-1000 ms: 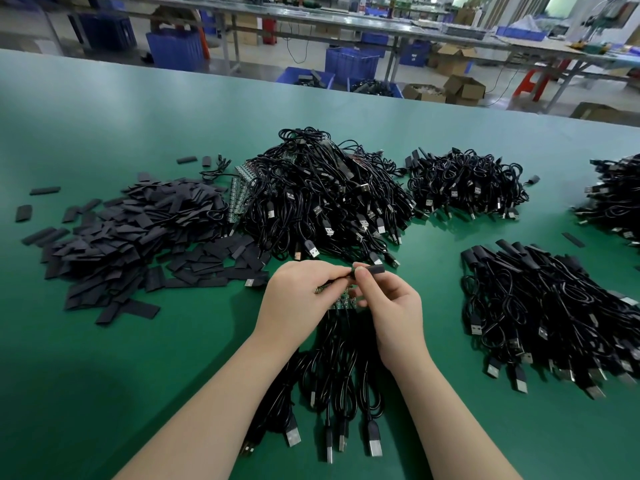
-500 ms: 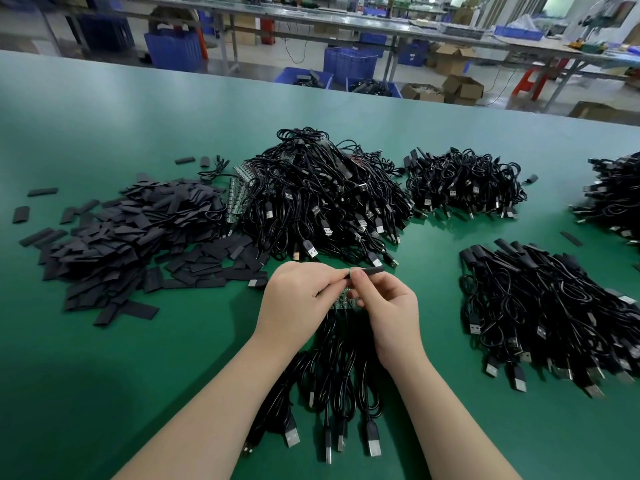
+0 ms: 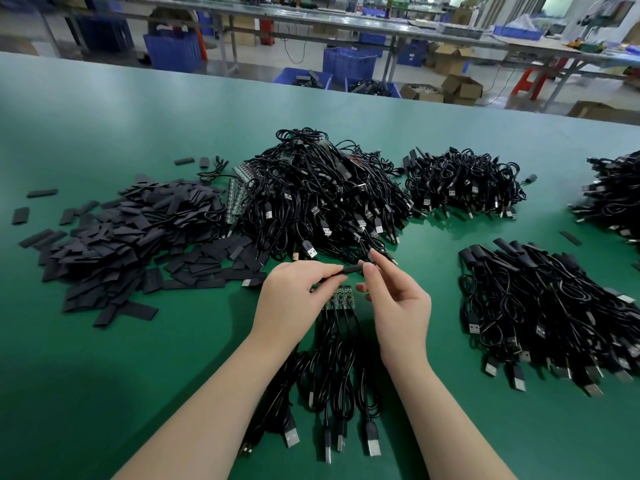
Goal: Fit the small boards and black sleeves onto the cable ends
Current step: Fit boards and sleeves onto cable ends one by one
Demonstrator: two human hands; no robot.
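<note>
Pinched at mid-frame between the left hand (image 3: 291, 292) and the right hand's (image 3: 398, 306) fingertips (image 3: 370, 268), a black sleeve (image 3: 349, 270) is held just above the small boards (image 3: 341, 299) on cable ends (image 3: 337, 368), with loose sleeves (image 3: 114, 244) heaped at left on the green table (image 3: 104, 133).

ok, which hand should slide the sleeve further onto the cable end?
Right. The right hand pinches the free end of the black sleeve, while the left hand grips its other end above the small boards, acting as anchor.
</note>
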